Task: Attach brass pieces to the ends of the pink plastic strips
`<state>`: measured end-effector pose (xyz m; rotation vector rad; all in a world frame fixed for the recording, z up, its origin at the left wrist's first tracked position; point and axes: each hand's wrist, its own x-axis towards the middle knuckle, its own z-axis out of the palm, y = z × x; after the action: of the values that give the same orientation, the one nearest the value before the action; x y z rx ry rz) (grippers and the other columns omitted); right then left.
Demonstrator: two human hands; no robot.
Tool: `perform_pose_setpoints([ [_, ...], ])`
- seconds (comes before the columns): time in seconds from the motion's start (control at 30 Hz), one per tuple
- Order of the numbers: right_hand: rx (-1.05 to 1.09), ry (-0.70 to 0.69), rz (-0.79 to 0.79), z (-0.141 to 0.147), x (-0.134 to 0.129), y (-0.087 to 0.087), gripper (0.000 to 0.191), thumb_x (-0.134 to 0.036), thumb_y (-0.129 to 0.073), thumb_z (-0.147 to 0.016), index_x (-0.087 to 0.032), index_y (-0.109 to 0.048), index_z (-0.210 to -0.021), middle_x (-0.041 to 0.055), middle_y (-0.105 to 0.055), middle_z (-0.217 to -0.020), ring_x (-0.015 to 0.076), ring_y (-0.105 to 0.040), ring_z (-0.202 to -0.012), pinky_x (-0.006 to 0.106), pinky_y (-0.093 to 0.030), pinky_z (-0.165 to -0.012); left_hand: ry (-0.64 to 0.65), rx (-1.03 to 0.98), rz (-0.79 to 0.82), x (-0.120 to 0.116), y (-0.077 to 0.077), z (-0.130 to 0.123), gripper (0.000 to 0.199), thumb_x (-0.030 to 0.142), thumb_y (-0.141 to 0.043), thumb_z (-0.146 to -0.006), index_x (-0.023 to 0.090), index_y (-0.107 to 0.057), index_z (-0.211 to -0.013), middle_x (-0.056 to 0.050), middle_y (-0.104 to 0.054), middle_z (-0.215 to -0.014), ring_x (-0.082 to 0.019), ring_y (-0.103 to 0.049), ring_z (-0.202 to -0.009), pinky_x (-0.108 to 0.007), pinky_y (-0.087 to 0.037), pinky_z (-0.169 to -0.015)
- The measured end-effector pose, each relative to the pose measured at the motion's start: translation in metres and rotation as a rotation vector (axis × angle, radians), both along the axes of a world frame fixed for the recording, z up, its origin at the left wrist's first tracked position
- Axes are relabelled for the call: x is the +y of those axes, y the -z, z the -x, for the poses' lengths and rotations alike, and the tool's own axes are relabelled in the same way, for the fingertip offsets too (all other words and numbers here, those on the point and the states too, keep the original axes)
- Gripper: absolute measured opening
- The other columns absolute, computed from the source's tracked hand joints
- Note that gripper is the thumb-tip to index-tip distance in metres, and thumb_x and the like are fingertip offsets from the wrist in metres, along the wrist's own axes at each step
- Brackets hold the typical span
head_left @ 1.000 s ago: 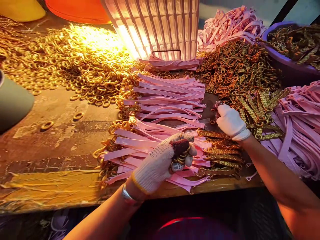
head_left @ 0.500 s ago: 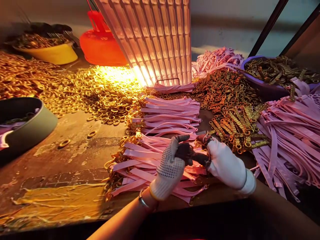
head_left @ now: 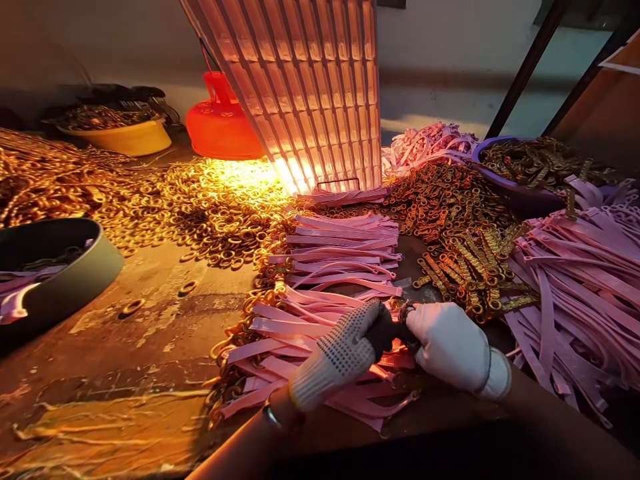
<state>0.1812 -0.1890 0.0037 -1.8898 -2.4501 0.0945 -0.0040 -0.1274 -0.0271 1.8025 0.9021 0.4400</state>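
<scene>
My left hand (head_left: pixel 350 350), in a dotted white glove with dark fingertips, is closed above the near end of a stack of pink straps (head_left: pixel 285 327). Directly beside it is my right hand (head_left: pixel 450 343), in a plain white glove, also closed. The fingertips of both hands meet over the stack's right side. Whatever they pinch is too small and dark to make out. Gold rings (head_left: pixel 233 333) line the left ends of the straps. To the right of the stack lie gold chain-like pieces (head_left: pixel 470 260).
A glowing red lamp (head_left: pixel 225 130) hangs beside a ribbed translucent panel (head_left: pixel 320 87). Gold rings (head_left: pixel 220 220) are heaped behind. Around them are a dark bin (head_left: pixel 103 267), a yellow bowl (head_left: pixel 130 139), a purple basin (head_left: pixel 515 187) and more pink straps (head_left: pixel 585 267) at right.
Both hands have drawn closer together, with the fingers more tightly closed. The whole view has shifted, so that the table and lamp appear a little lower.
</scene>
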Motion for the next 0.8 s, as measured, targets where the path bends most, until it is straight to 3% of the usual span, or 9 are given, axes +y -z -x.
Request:
perform_pose_setpoints([
  [0.1,0.068,-0.056,-0.097,0.000,-0.005,0.007,0.005,-0.017,-0.060,-0.067,-0.020,-0.063,-0.070,0.0041,-0.067,-0.068,0.0180,-0.058,-0.063,0.031,-0.026,-0.057,0.022,-0.057,0.184,-0.003,-0.001,0.002,0.020,0.029,-0.050,-0.093,0.019,-0.052,-0.076,0.002,-0.056,-0.064,-0.011,-0.048,-0.056,-0.022,-0.036,-0.053],
  [0.2,0.074,-0.048,-0.310,0.009,-0.007,0.021,0.006,-0.020,-0.059,-0.070,-0.020,-0.060,-0.065,0.0054,-0.065,-0.065,0.0187,-0.056,-0.060,0.032,-0.026,-0.057,-0.106,-0.235,0.433,-0.008,-0.006,-0.003,0.026,0.039,-0.049,-0.095,0.020,-0.047,-0.077,0.004,-0.050,-0.060,-0.009,-0.043,-0.050,-0.020,-0.033,-0.048],
  [0.3,0.018,0.082,-0.423,0.021,-0.003,0.030,0.010,-0.017,-0.056,-0.077,-0.018,-0.062,-0.069,0.0103,-0.069,-0.074,0.0208,-0.059,-0.064,0.033,-0.027,-0.059,-0.250,-0.384,0.573,-0.008,-0.007,-0.009,0.029,0.046,-0.053,-0.091,0.021,-0.044,-0.079,0.006,-0.046,-0.060,-0.008,-0.039,-0.048,-0.019,-0.030,-0.046],
  [0.37,0.028,0.143,-0.299,0.026,0.004,0.027,0.010,-0.016,-0.056,-0.078,-0.018,-0.064,-0.073,0.0095,-0.070,-0.075,0.0206,-0.060,-0.065,0.033,-0.028,-0.059,-0.301,-0.398,0.521,-0.005,-0.002,-0.012,0.028,0.044,-0.055,-0.089,0.021,-0.044,-0.079,0.006,-0.045,-0.060,-0.008,-0.039,-0.048,-0.019,-0.030,-0.045],
  [0.5,0.034,0.115,-0.002,0.020,0.017,0.009,0.008,-0.018,-0.059,-0.079,-0.018,-0.067,-0.080,0.0074,-0.072,-0.078,0.0197,-0.063,-0.069,0.031,-0.028,-0.059,-0.344,-0.252,0.134,0.004,0.011,-0.012,0.023,0.038,-0.054,-0.090,0.020,-0.050,-0.076,0.003,-0.051,-0.061,-0.011,-0.044,-0.054,-0.021,-0.037,-0.050],
  [0.57,0.019,0.066,0.039,0.012,0.021,0.000,0.009,-0.019,-0.060,-0.079,-0.018,-0.069,-0.081,0.0072,-0.073,-0.081,0.0198,-0.064,-0.073,0.031,-0.029,-0.061,-0.269,-0.190,0.055,0.009,0.010,-0.009,0.024,0.035,-0.051,-0.093,0.020,-0.052,-0.074,0.002,-0.053,-0.061,-0.011,-0.045,-0.055,-0.022,-0.037,-0.050],
  [0.67,-0.013,-0.041,0.073,-0.001,0.024,-0.012,0.010,-0.021,-0.062,-0.078,-0.020,-0.071,-0.082,0.0058,-0.074,-0.084,0.0202,-0.065,-0.074,0.031,-0.030,-0.061,0.017,-0.118,0.107,0.018,0.002,-0.004,0.016,0.030,-0.058,-0.087,0.019,-0.057,-0.076,0.001,-0.060,-0.068,-0.011,-0.049,-0.057,-0.021,-0.039,-0.051],
  [0.73,-0.041,-0.143,0.102,-0.007,0.028,-0.021,0.010,-0.024,-0.065,-0.076,-0.020,-0.073,-0.082,0.0053,-0.075,-0.084,0.0208,-0.065,-0.073,0.031,-0.029,-0.060,0.139,-0.109,0.201,0.021,-0.005,-0.003,0.007,0.025,-0.062,-0.080,0.018,-0.062,-0.080,-0.001,-0.062,-0.070,-0.011,-0.051,-0.057,-0.021,-0.040,-0.051],
  [0.8,-0.048,-0.222,0.092,-0.010,0.033,-0.029,0.010,-0.028,-0.066,-0.075,-0.021,-0.073,-0.079,0.0051,-0.074,-0.081,0.0207,-0.064,-0.070,0.031,-0.028,-0.059,0.108,-0.184,0.400,0.022,-0.011,-0.003,0.007,0.025,-0.060,-0.080,0.018,-0.061,-0.083,0.001,-0.058,-0.063,-0.010,-0.047,-0.050,-0.020,-0.036,-0.045],
])
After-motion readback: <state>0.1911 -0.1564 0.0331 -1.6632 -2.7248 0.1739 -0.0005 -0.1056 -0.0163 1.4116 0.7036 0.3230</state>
